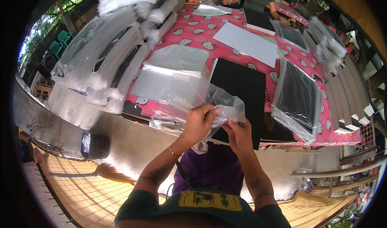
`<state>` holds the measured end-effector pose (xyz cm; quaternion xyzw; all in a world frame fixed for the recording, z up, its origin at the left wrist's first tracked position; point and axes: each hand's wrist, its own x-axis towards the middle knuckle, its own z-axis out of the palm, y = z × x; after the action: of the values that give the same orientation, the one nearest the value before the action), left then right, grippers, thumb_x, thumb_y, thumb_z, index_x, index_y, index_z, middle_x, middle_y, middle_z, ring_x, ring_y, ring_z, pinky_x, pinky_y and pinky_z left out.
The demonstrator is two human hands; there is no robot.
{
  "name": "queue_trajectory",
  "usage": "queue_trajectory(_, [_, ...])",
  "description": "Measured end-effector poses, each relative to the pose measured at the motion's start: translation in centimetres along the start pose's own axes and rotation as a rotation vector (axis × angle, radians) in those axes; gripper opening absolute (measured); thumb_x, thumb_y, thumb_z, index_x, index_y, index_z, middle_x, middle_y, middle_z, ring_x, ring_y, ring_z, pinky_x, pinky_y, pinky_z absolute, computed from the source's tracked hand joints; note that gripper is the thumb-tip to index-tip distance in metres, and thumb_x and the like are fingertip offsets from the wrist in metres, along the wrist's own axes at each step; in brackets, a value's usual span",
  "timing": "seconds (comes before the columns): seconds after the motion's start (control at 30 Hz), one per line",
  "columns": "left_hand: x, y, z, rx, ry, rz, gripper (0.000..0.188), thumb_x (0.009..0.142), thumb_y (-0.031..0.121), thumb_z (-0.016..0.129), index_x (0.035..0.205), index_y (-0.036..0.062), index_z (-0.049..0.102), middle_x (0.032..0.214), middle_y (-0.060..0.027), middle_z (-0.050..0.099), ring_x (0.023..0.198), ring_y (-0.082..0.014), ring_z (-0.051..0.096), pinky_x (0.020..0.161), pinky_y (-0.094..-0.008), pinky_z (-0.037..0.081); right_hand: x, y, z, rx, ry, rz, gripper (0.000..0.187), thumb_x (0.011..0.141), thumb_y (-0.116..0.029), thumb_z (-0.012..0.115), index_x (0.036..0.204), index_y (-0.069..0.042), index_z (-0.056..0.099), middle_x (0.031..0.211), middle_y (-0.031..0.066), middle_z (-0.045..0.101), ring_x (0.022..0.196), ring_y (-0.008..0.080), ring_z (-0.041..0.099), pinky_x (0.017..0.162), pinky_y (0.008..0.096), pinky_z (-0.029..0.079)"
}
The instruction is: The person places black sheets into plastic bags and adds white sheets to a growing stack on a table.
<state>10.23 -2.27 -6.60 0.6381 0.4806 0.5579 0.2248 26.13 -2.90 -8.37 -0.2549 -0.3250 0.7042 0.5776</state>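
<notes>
Both my hands hold a clear plastic bag (219, 97) by its edge, over the near side of the table. My left hand (199, 121) pinches the film between thumb and fingers. My right hand (238, 133) grips the same bag a little to the right, its fingertips partly hidden by the plastic. Beneath and left of the bag lie more clear plastic sheets (169, 81) on the table. A black board (242, 77) lies behind and right of my hands, partly covered by the bag.
The table has a pink patterned cover (193, 24). Tall stacks of plastic-wrapped packs (109, 46) stand left. A white sheet (246, 42) lies mid-table, a wrapped black pack (297, 101) at right, grey boards (342, 95) beyond. Across the table is another person (256, 0). A broom (113, 173) lies below left.
</notes>
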Motion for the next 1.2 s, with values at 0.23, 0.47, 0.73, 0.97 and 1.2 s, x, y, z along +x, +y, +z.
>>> queue_trajectory(0.23, [0.4, 1.3, -0.1, 0.129, 0.117, 0.078, 0.014, 0.088, 0.015, 0.062, 0.087, 0.0008, 0.060, 0.064, -0.0127, 0.058, 0.053, -0.0266, 0.057, 0.051, -0.0347, 0.044, -1.1, -2.0, -0.9, -0.045, 0.187, -0.008, 0.030, 0.091, -0.011, 0.056, 0.120, -0.004, 0.048, 0.114, 0.0081, 0.058, 0.105, 0.0181, 0.058, 0.087, 0.0386, 0.049])
queue_trajectory(0.47, [-0.9, 0.9, 1.8, 0.015, -0.047, -0.023, 0.018, 0.085, 0.015, 0.066, 0.080, 0.0002, 0.057, 0.064, -0.0129, 0.057, 0.048, -0.0243, 0.049, 0.048, -0.0333, 0.040, -0.6, -0.4, -5.2, -0.208, 0.280, -0.094, 0.020, 0.092, -0.010, 0.057, 0.111, -0.003, 0.053, 0.094, 0.0054, 0.062, 0.090, 0.0134, 0.060, 0.082, 0.0336, 0.052])
queue_trajectory(0.73, [-1.5, -0.2, 3.0, 0.228, -0.054, 0.377, 0.012, 0.082, 0.010, 0.067, 0.084, 0.0023, 0.058, 0.067, -0.0125, 0.058, 0.058, -0.0284, 0.058, 0.052, -0.0368, 0.044, -2.9, -2.2, -4.6, 0.209, 0.059, 0.191, 0.031, 0.093, -0.027, 0.053, 0.116, -0.006, 0.053, 0.108, 0.0056, 0.061, 0.094, 0.0198, 0.062, 0.088, 0.0412, 0.049])
queue_trajectory(0.97, [3.5, 0.4, -7.5, -0.408, -0.682, 0.156, 0.019, 0.078, 0.016, 0.070, 0.084, -0.0003, 0.061, 0.101, -0.0191, 0.061, 0.087, -0.0226, 0.064, 0.073, -0.0387, 0.050, -3.2, -11.5, -4.4, -0.251, -0.273, -0.036, 0.018, 0.086, -0.009, 0.059, 0.104, -0.006, 0.058, 0.094, 0.0034, 0.054, 0.079, 0.0113, 0.054, 0.066, 0.0247, 0.046])
queue_trajectory(1.2, [6.1, 3.7, -1.9, 0.775, -0.483, 0.459, 0.026, 0.074, 0.003, 0.060, 0.098, -0.0050, 0.063, 0.119, -0.0281, 0.049, 0.092, -0.0374, 0.060, 0.078, -0.0450, 0.050, -0.9, -13.1, 1.6, -2.158, -0.120, -0.277, 0.012, 0.081, -0.012, 0.063, 0.091, -0.007, 0.066, 0.092, 0.0088, 0.054, 0.075, 0.0218, 0.060, 0.060, 0.0338, 0.048])
